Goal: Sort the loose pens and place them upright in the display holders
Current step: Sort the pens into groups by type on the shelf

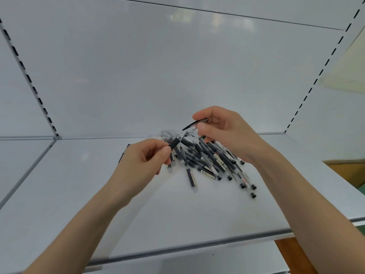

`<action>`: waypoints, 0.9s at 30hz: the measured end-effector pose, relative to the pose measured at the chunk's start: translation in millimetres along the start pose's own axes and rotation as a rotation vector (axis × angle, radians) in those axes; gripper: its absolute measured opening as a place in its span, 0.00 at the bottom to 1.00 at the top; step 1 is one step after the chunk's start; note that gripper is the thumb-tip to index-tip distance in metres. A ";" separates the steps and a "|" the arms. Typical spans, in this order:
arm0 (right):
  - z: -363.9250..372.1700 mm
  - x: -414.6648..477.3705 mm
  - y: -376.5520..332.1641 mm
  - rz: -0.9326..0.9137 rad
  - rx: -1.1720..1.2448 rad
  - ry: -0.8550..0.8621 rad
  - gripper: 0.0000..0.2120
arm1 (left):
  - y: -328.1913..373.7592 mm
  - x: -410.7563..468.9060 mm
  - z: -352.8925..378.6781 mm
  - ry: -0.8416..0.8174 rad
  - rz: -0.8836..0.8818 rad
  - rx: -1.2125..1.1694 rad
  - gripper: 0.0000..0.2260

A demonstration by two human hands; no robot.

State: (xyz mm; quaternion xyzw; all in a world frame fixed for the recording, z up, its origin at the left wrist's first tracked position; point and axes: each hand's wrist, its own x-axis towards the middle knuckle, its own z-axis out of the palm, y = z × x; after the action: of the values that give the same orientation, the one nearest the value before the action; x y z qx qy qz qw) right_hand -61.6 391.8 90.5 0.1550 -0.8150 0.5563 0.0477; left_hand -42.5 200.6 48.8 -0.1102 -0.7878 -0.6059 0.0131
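Left hand (142, 161) pinches black-grip clear pen (176, 142), tip pointing up-right toward clear black-clipped cap (194, 124) pinched in right hand (227, 133), nearly meeting.

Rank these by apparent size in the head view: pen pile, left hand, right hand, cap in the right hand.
1. Pen pile
2. Left hand, gripping a pen, and right hand: alike, unranked
3. Cap, pinched in the right hand's fingers: smallest

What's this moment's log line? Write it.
left hand: holds uncapped pen | right hand: pinches cap | pen pile: on shelf | holders: not visible
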 end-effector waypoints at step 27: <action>45.1 -9.2 32.0 0.131 0.241 0.135 0.06 | -15.8 0.5 1.1 0.098 0.049 0.296 0.06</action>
State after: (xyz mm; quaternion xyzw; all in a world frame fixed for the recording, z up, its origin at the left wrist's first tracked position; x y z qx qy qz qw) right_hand -58.4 362.8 42.7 0.0683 -0.7456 0.6612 0.0473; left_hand -45.9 197.9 33.6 -0.0967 -0.8640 -0.4872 0.0823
